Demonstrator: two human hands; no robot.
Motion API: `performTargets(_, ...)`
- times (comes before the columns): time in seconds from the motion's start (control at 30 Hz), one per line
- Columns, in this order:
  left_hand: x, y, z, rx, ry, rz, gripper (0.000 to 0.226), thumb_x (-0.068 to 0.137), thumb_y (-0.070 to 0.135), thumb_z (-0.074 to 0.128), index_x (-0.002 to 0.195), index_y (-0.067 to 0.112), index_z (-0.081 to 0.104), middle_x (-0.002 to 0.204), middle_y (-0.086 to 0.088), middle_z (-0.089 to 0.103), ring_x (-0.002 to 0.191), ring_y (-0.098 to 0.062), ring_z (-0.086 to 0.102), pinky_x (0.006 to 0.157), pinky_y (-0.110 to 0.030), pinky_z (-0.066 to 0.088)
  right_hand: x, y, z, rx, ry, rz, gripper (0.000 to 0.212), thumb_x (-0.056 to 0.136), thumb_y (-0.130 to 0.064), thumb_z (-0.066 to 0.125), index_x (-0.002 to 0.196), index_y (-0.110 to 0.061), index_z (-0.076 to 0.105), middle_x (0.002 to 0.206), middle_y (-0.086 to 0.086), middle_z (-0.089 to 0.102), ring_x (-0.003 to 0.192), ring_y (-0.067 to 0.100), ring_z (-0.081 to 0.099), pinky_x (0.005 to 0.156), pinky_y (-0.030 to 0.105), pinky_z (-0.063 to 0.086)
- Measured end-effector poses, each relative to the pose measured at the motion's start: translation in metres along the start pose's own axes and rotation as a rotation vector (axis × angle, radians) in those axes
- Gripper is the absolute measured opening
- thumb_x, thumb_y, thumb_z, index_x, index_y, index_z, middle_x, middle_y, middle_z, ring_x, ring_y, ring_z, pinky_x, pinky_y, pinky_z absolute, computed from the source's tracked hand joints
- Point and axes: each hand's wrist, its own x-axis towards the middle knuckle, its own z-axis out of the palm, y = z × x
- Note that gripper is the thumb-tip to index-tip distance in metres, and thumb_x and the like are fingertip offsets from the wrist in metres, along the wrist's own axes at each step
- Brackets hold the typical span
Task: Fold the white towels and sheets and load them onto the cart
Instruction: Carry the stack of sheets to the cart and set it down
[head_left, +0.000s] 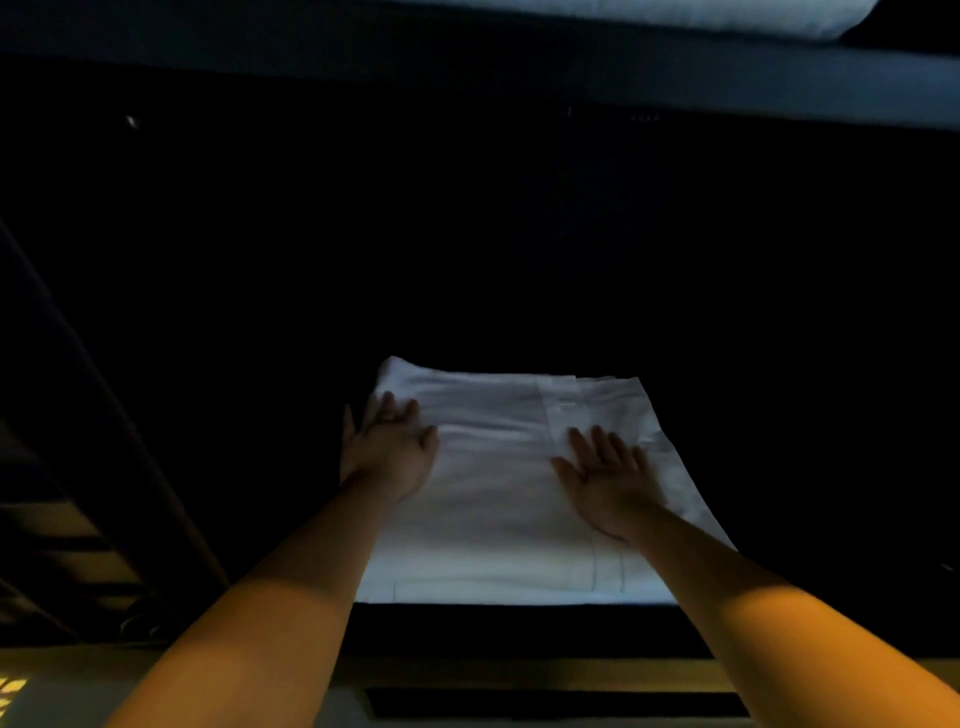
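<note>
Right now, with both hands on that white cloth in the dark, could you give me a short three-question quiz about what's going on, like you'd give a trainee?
1. True or false: the left hand grips a bunched corner of the folded white sheet.
2. Where does the right hand lie? A) flat on the sheet's right part, B) hanging beside the sheet, C) lifting its far edge.
3. Fill in: the surface around the sheet looks ____ (dark or bright).

Key
1. False: its fingers lie straight on the sheet's left edge.
2. A.
3. Dark; what the sheet lies on cannot be made out.
</note>
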Motion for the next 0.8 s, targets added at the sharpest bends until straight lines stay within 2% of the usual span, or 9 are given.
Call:
performTargets(0.1,-0.038,0.022,0.002,-0.021,-0.106,0.084,0.065,0.090,0.067,0.016,0.149,0.045,0.003,0.161,0.001,-0.004,0.147,-0.024,-0.008,0.111,-0.061,-0.007,-0.012,-0.022,-0.004,0.014,0.017,-0.012,0.057,0.102,-0.046,0.011,0.152,-0.027,-0.006,0.161,0.002,-0.011,0.148,0.024,-0.007,0.117,0.054,-0.002)
performTargets(0.2,-0.086,0.044,0.021,0.003,-0.137,0.152,0.076,0.073,0.081,-0.003,0.143,0.054,-0.010,0.159,0.007,-0.014,0.145,-0.029,-0.015,0.105,-0.061,-0.015,-0.028,-0.039,0.019,0.034,-0.023,-0.281,0.053,0.100,-0.050,0.014,0.150,-0.042,-0.003,0.159,-0.010,-0.013,0.147,0.016,-0.013,0.115,0.054,-0.007)
performTargets(0.27,-0.109,0.039,0.021,0.034,-0.038,0.122,0.081,0.070,0.080,-0.009,0.146,0.054,0.002,0.160,0.008,-0.003,0.147,-0.027,-0.008,0.111,-0.055,-0.011,-0.035,-0.022,0.027,0.002,0.025,-0.269,0.055,0.098,-0.056,0.014,0.149,-0.045,-0.003,0.159,-0.013,-0.011,0.147,0.014,-0.012,0.116,0.050,-0.006)
performTargets(0.33,-0.123,0.022,0.016,0.047,0.081,0.118,0.084,0.073,0.079,-0.008,0.147,0.050,0.018,0.160,0.005,0.015,0.148,-0.028,0.004,0.115,-0.051,-0.004,-0.041,0.015,0.032,-0.013,0.107,-0.147,0.055,0.097,-0.058,0.012,0.149,-0.044,-0.001,0.160,-0.011,-0.004,0.147,0.012,-0.007,0.118,0.048,-0.003)
performTargets(0.4,-0.133,0.007,0.012,0.051,0.115,0.147,0.089,0.073,0.083,-0.007,0.146,0.045,0.027,0.157,0.000,0.023,0.147,-0.030,0.009,0.116,-0.050,0.000,-0.055,0.053,0.033,-0.042,0.161,-0.064,0.058,0.094,-0.062,0.004,0.150,-0.043,0.004,0.160,-0.011,0.003,0.147,0.010,-0.005,0.118,0.051,0.000)
performTargets(0.47,-0.144,-0.001,0.011,0.082,0.091,0.164,0.093,0.070,0.088,0.001,0.146,0.043,0.028,0.156,0.000,0.024,0.147,-0.031,0.009,0.114,-0.052,0.003,-0.080,0.070,0.033,-0.086,0.210,-0.045,0.067,0.088,-0.068,-0.008,0.149,-0.044,0.004,0.160,-0.010,0.006,0.148,0.017,-0.002,0.115,0.060,-0.004)
performTargets(0.6,-0.162,-0.001,0.012,0.053,0.090,0.178,0.083,0.078,0.078,0.023,0.139,0.028,0.049,0.145,-0.013,0.045,0.140,-0.042,0.027,0.107,-0.060,0.019,-0.119,0.045,0.036,-0.127,0.196,-0.195,0.072,0.088,-0.072,0.003,0.147,-0.039,0.028,0.152,0.003,0.035,0.140,0.038,0.029,0.105,0.074,0.009)
performTargets(0.7,-0.160,0.001,0.015,0.026,0.129,0.167,0.078,0.079,0.070,0.029,0.137,0.023,0.052,0.142,-0.018,0.048,0.138,-0.045,0.029,0.105,-0.062,0.022,-0.119,0.030,0.039,-0.133,0.208,-0.173,0.072,0.090,-0.066,-0.002,0.143,-0.039,0.039,0.149,0.005,0.041,0.138,0.037,0.033,0.100,0.078,0.018)
performTargets(0.8,-0.149,0.001,0.013,0.025,0.160,0.164,0.078,0.078,0.069,0.030,0.136,0.022,0.053,0.141,-0.019,0.048,0.138,-0.045,0.029,0.106,-0.061,0.023,-0.104,0.028,0.040,-0.139,0.229,-0.162,0.068,0.088,-0.067,0.012,0.142,-0.038,0.041,0.147,0.004,0.044,0.138,0.036,0.034,0.099,0.078,0.019)
